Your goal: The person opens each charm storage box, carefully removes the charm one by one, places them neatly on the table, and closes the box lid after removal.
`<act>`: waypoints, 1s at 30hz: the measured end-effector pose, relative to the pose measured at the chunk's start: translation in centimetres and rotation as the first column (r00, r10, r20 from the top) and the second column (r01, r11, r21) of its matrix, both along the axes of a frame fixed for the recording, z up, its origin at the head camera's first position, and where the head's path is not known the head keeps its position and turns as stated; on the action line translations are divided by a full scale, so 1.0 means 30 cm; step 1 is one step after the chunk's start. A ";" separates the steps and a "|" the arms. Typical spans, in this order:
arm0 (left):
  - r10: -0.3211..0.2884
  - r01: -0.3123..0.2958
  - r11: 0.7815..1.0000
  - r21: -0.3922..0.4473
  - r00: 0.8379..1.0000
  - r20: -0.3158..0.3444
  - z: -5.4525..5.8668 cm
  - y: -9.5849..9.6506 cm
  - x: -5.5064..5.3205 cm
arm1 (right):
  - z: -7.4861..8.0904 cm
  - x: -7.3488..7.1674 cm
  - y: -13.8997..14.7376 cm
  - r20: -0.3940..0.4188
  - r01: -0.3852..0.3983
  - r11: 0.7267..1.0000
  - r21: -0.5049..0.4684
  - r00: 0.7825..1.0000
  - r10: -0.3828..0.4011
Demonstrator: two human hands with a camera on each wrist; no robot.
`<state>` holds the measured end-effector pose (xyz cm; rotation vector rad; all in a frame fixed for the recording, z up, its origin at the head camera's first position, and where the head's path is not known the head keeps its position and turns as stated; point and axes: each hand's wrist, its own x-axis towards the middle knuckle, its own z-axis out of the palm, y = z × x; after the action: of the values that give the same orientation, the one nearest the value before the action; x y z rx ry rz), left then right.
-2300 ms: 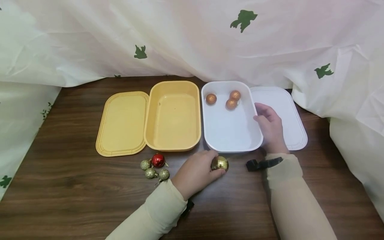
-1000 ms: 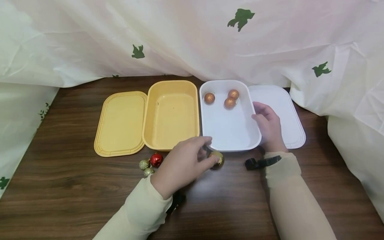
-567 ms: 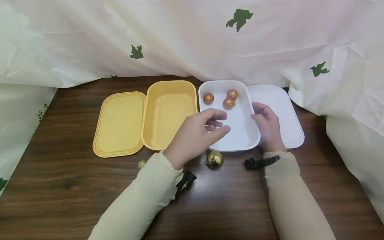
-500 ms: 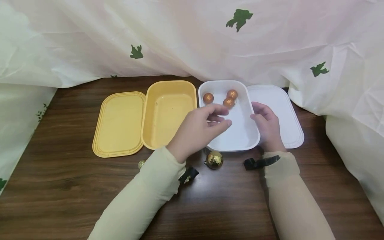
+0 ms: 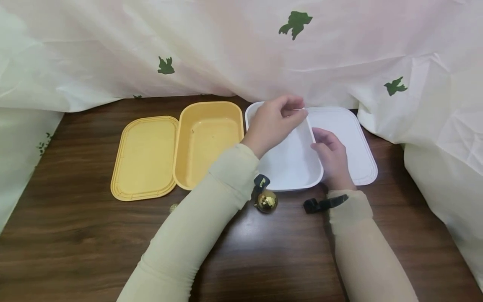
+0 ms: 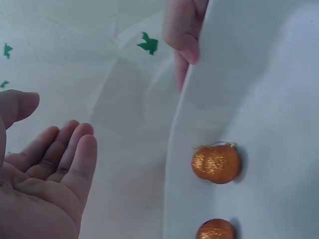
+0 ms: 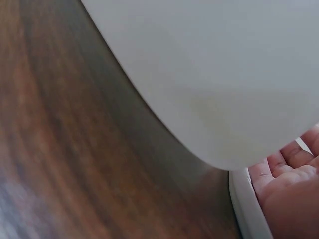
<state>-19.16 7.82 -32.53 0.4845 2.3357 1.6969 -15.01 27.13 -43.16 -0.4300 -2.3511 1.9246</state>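
Observation:
My left hand point(image 5: 277, 121) is raised over the back of the white plastic box point(image 5: 288, 182), its fingers loosely bent with nothing between them. In the left wrist view the same hand point(image 6: 50, 174) shows its bare palm. Orange glitter baubles point(image 6: 217, 163) lie on the box floor there; in the head view my left hand and arm hide them. My right hand point(image 5: 332, 157) holds the box at its right side, thumb at the rim. A gold mirrored bauble point(image 5: 267, 201) lies on the table before the box, close to the black strap on my left wrist.
A yellow box point(image 5: 208, 138) stands left of the white one, with its yellow lid point(image 5: 145, 157) beside it. The white lid point(image 5: 343, 138) lies at right. A small gold glitter bauble point(image 5: 173, 207) peeks out beside my left sleeve. A white curtain hangs behind.
My left hand let go of the gold mirrored bauble before the box, then moved up and rightward over the white box. My right hand stays at the box's side.

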 end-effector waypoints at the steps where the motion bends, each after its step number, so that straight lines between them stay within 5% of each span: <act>1: 0.010 -0.010 1.000 0.012 1.000 0.017 -0.006 0.003 -0.009 | -0.002 -0.001 -0.002 -0.004 0.000 1.000 -0.001 1.000 0.000; 5: 0.053 -0.059 0.996 0.069 0.995 0.084 -0.034 0.009 -0.043 | -0.009 -0.004 -0.007 -0.007 -0.004 1.000 -0.002 1.000 0.004; 16: 0.133 -0.137 0.990 0.026 0.984 0.122 -0.110 0.049 -0.110 | -0.008 -0.010 -0.007 -0.019 -0.003 1.000 0.004 1.000 0.003; 20: 0.152 -0.127 0.973 -0.195 0.981 0.123 -0.125 0.071 -0.117 | -0.005 -0.008 -0.004 -0.007 -0.003 1.000 0.009 1.000 0.003; 23: 0.135 -0.089 0.914 -0.395 0.987 0.091 -0.140 0.079 -0.118 | -0.004 -0.007 -0.003 -0.001 -0.004 1.000 0.021 1.000 0.004; 30: 0.025 0.021 0.875 -0.484 0.996 0.088 -0.193 0.082 -0.123 | -0.011 -0.015 -0.004 -0.028 -0.002 1.000 0.021 1.000 0.003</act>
<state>-22.86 10.27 -38.32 0.2965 2.5618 1.0355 -15.45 27.01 -43.48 -0.3960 -2.3535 1.8922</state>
